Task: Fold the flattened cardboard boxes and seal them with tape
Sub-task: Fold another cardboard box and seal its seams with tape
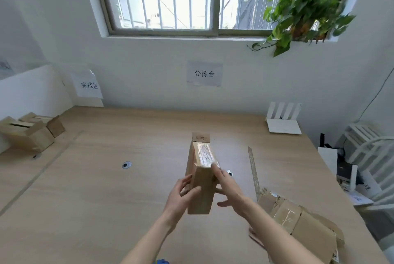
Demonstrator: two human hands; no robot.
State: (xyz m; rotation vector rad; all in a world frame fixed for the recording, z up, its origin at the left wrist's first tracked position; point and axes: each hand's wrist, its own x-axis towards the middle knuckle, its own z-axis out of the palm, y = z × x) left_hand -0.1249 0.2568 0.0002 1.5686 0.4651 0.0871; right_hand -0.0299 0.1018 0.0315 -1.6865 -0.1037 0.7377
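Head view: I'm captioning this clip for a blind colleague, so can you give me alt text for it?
Two bare hands hold a folded cardboard box above a wooden table; the left hand grips its side, the right hand fingers press its taped top. Flattened cardboard lies at right, finished boxes far left.

A single wide head view looks forward and down over the table [106,178], apparently from close above.

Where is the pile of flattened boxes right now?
In the head view, the flattened boxes lie at the table's near right corner, right of the person's right forearm.
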